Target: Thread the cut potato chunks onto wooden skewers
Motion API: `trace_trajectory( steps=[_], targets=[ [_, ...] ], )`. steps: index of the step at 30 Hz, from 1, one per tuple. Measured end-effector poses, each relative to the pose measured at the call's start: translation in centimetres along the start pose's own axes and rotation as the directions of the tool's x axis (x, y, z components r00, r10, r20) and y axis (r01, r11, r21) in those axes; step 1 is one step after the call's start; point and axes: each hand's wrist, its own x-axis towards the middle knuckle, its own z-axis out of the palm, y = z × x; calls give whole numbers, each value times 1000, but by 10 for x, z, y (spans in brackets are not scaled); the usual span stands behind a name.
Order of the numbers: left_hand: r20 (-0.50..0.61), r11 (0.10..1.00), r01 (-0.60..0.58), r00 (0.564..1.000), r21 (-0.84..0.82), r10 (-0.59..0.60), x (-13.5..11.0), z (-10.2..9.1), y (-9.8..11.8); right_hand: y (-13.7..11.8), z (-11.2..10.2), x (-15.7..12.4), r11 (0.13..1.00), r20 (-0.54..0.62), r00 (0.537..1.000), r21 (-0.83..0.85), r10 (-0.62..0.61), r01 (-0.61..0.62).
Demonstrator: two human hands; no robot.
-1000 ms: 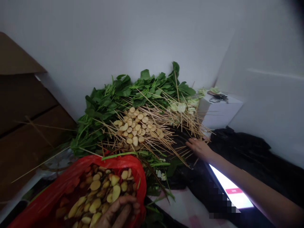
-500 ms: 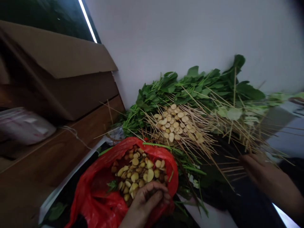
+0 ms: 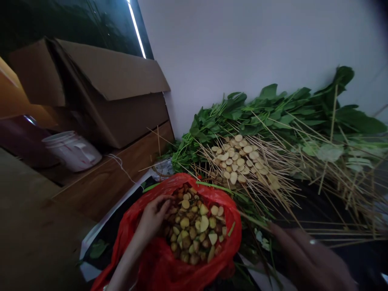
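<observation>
An open red plastic bag (image 3: 121,250) holds many small cut potatoes (image 3: 194,226), some showing pale cut faces. Over the bag's left side reaches my left hand (image 3: 153,214), its thumb and fingers bent together at the edge of the potatoes; what they pinch, if anything, is too small to make out. My right hand (image 3: 309,254), blurred and wearing a ring, is closed around thin wooden skewers (image 3: 339,234) at the lower right. One skewer points left from it toward the bag's rim. Potato slices threaded on skewers (image 3: 236,157) lie in a heap behind the bag.
Leafy green stems (image 3: 257,109) lie along the white wall (image 3: 242,48), with more skewers and pale leaves at right. To the left are an open cardboard box (image 3: 121,109), a white tub (image 3: 74,151) and a wooden ledge (image 3: 121,178). Cut stems lie beside the bag.
My left hand has moved from the bag's front to its left side. My right hand has come left and nearer the bag with the skewers. The view has shifted left.
</observation>
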Motion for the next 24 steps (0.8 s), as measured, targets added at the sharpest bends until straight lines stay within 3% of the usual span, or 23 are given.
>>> trace_trajectory(
  steps=[1, 3, 6, 14, 24],
  targets=[
    [15, 983, -54, 999, 177, 52, 6, 3, -3, -11, 7, 5, 1000, 39, 999, -1, -29, 29],
    [72, 865, -107, 994, 490, 82, 18, 12, -6, -27, 24, 14, 991, -39, 991, 39, -126, 127],
    [90, 726, -85, 995, 683, 31, 31, 26, -8, -42, 45, 21, 987, -66, 988, 65, -142, 146],
    [-52, 642, 70, 998, 763, -47, 51, 45, -17, -54, 70, 22, 981, -132, 974, 48, -183, 190],
    [-83, 636, 95, 995, 766, -49, 55, 45, -24, -55, 77, 9, 983, -100, 979, 33, -175, 179]
  ],
)
